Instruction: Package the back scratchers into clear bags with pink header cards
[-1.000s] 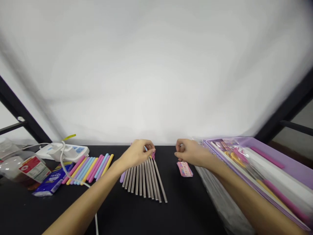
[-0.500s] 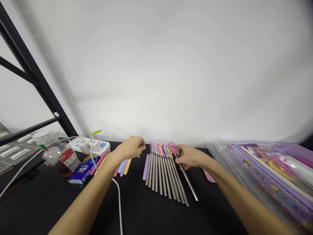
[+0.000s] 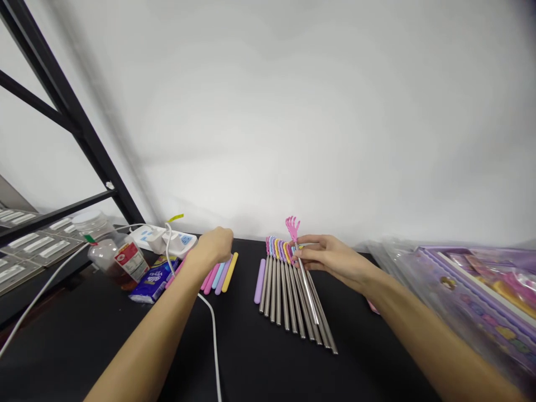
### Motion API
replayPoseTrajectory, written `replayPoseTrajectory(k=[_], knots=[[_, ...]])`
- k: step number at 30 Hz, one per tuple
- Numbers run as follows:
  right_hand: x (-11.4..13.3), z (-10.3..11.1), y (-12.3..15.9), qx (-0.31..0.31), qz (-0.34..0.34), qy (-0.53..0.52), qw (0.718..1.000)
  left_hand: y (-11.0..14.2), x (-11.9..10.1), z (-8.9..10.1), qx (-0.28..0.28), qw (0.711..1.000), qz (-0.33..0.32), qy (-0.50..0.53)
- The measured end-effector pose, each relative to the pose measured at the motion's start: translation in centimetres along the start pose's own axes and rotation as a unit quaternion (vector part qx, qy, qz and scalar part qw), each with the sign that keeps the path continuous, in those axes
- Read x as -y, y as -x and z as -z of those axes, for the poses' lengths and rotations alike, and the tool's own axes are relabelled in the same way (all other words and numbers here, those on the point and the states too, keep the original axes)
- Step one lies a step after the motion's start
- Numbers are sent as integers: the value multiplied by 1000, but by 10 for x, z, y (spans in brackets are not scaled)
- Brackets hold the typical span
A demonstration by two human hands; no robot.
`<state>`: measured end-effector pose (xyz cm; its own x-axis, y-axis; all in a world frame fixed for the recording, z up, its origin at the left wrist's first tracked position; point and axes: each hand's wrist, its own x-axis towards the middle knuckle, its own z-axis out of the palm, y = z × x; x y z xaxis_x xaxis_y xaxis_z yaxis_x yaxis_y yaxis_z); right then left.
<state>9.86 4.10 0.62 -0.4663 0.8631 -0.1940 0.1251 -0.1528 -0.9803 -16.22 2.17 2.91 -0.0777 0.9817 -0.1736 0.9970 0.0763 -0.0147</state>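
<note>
And here we are at the black tabletop [image 3: 251, 357], with the right hand [image 3: 330, 258] doing the work: its grip is clenched around a steel rod [image 3: 307, 287], thumb and fingers closed just under a pink claw-shaped head [image 3: 292, 228] that sticks up clear of the fingers. That piece looks like a small back scratcher, held tilted over the right side of a tight fan of steel rods [image 3: 288, 301], each topped with a coloured head [image 3: 277, 249] in pink, lilac, blue or yellow, all packed too close to count cleanly!

Over to the left hand [image 3: 214, 248], curled and hovering by the far ends of a batch of pastel sticks [image 3: 220, 277]. It's turned away from us, so is it released or clenched on something? Cannot tell from here. 1 lilac stick [image 3: 259, 281] lies alone, just left of the steel fan.

Around them, a white power strip [image 3: 165, 239] with a cable [image 3: 213, 335] trailing down the tabletop, a labelled jar [image 3: 115, 258], a blue packet [image 3: 153, 283], and a purple boxed set in clear plastic [image 3: 473, 301] off to the right.

The step in hand looks like lining up the rods, and this one seems to call for a careful lowering into place alongside its neighbours, head kept level with the row
</note>
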Motion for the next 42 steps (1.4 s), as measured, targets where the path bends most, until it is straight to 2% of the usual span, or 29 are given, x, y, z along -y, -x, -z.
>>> replayPoseTrajectory(k=[4,9,17,30,35,38,42], knots=[[-5,-13,-5,-24,44,-70,996,1,7,4,25,999,28,-26],[-9,-30,-9,-49,91,-151,983,-4,12,-1,51,997,41,-29],[-15,-36,-10,-44,79,-136,987,-13,14,-9,47,996,65,-27],[-15,-37,-9,-46,75,-141,986,-9,5,-2,73,995,63,-25],[-12,-27,-11,-83,84,-165,979,-1,10,16,38,999,2,-15],[-8,-19,-10,-113,106,-184,971,11,7,29,17,994,-102,36],[0,-9,-2,-148,137,-188,961,24,-9,34,58,964,-238,107]])
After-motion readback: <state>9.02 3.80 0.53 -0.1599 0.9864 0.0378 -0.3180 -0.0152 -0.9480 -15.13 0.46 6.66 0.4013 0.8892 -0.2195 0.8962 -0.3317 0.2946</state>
